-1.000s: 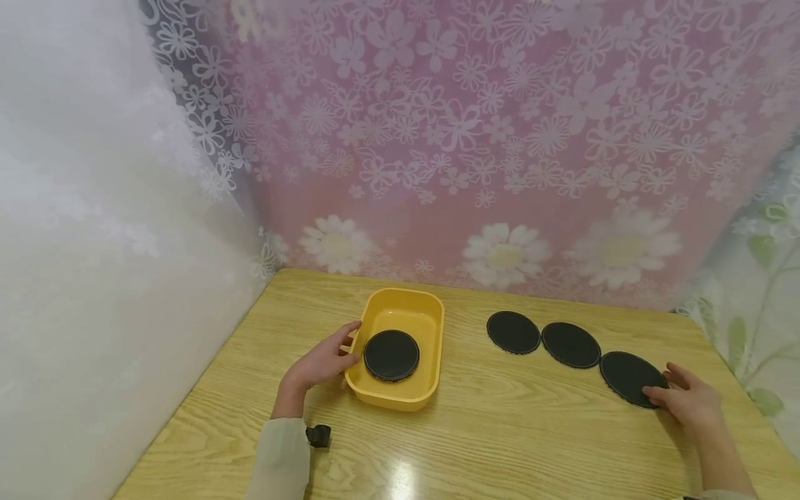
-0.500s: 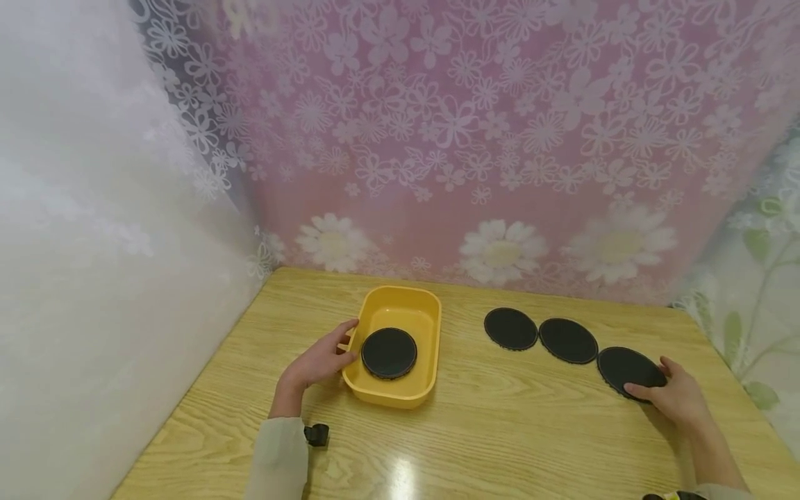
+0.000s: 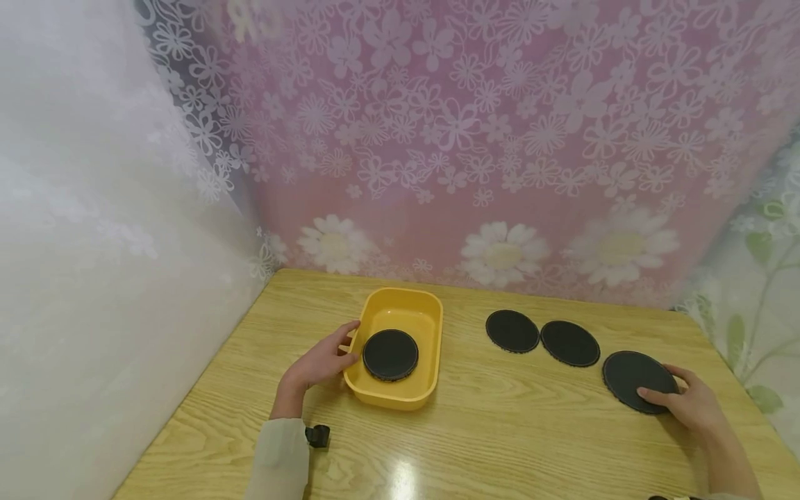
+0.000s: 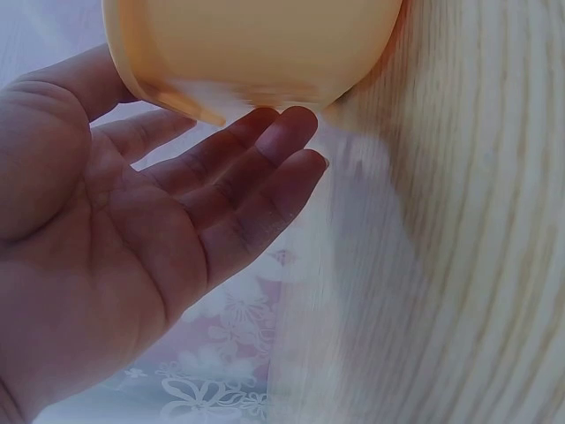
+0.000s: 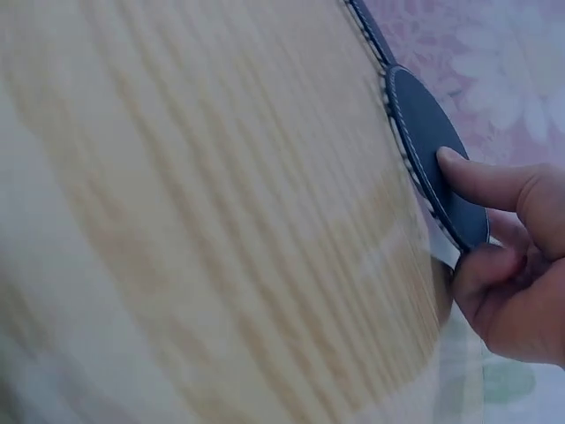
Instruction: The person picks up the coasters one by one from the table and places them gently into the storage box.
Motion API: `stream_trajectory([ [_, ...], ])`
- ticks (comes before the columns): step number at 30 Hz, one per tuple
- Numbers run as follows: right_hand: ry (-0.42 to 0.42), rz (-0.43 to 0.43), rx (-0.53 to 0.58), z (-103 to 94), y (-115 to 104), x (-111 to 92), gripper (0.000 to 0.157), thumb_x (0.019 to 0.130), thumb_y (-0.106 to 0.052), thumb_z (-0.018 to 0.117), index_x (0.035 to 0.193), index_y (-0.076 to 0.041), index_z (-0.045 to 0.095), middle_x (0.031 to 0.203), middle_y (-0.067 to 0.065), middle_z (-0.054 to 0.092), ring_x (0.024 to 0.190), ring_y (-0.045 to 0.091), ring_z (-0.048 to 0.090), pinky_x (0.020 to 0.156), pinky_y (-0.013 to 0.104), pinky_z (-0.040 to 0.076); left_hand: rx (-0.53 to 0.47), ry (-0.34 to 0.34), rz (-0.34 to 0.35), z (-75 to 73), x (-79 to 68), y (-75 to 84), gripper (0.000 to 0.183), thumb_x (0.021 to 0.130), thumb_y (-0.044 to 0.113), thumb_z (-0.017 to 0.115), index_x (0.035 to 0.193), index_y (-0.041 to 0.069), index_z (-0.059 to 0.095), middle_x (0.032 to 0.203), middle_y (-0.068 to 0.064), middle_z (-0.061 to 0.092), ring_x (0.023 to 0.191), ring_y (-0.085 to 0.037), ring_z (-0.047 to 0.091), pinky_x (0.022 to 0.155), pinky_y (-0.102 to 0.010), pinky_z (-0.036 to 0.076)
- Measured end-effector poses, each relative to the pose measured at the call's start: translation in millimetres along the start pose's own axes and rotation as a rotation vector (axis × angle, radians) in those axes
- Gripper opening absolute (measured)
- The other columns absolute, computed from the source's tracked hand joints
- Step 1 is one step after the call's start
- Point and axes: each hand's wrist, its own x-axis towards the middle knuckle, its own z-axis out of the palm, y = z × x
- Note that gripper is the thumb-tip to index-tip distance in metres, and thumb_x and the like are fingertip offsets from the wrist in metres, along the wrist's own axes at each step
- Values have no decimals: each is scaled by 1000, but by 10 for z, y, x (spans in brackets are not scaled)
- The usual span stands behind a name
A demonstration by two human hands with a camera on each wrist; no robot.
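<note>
My right hand pinches a round black coaster by its near right edge, thumb on top and fingers beneath. In the right wrist view, pale stitching runs along the rim of the held coaster, which is tilted up. My left hand rests against the left side of a yellow plastic tray, fingers fairly straight. The left wrist view has these fingers just under the tray wall. Inside the tray, toward its near end, lies another black coaster.
Two more black coasters, a left one and a right one, lie edge to edge on the wooden table, right of the tray. A pink flowered curtain hangs behind the table. White cloth borders the left side.
My right thumb has moved further over the coaster. The coaster has come away from its neighbour, slightly to the right and nearer me. My left hand and the tray stay put.
</note>
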Motion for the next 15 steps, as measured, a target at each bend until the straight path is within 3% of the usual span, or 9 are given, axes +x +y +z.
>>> stream_trajectory([
  [1,5,-15,-5,-11,5,-7,100,97,-43,61,152,11,-3,143,52,14,117,49,51,85,46,50,-1,-2,1,-3,-2,-2,67,100,13,57,158,12,25,139,-21,50,125,-35,52,96,-50,48],
  [3,3,-26,37,-27,30,-31,94,99,-39,60,157,5,1,121,49,45,89,28,63,70,35,51,-1,-4,5,-10,-4,-8,67,100,14,57,159,12,25,139,-21,50,125,-35,52,95,-49,49],
  [4,-1,-25,71,-32,46,-45,89,100,-38,59,159,-3,3,103,40,56,76,17,60,64,31,49,-1,-4,6,-12,-5,-11,67,100,14,57,159,12,25,140,-22,49,125,-35,52,95,-49,49],
  [6,-9,1,156,-35,79,-71,78,100,-37,60,158,-28,9,72,14,58,59,2,47,59,28,48,0,-1,9,-17,-6,-19,67,100,14,57,158,13,25,140,-22,49,125,-35,52,95,-50,49],
  [7,-15,18,193,-34,94,-83,72,99,-37,60,152,-39,11,63,1,53,56,4,47,58,27,48,0,0,10,-17,-8,-22,67,100,14,58,158,13,26,140,-22,49,126,-35,51,95,-50,48],
  [8,-24,27,234,-30,111,-95,73,100,-36,60,150,-43,7,60,-9,46,53,5,45,58,27,50,-3,1,11,-17,-8,-25,66,100,14,58,158,13,26,140,-22,49,126,-36,51,95,-50,48],
  [11,-35,42,324,-17,136,-123,54,100,-34,59,132,-54,21,58,-7,48,54,6,49,61,28,55,-11,-4,13,-12,-13,-27,66,100,14,58,158,13,26,142,-22,48,127,-36,50,95,-49,49],
  [14,-69,34,419,-4,146,-141,48,101,-29,58,129,-53,27,61,-2,51,55,7,52,65,30,58,-19,-10,17,-14,-20,-25,66,100,14,57,158,12,26,142,-22,47,128,-37,49,95,-49,49],
  [15,-73,43,450,4,143,-143,40,101,-28,59,120,-50,31,61,-1,52,55,8,53,66,30,58,-19,-10,16,-19,-23,-24,66,100,14,57,158,12,25,142,-21,47,128,-37,49,95,-49,49],
])
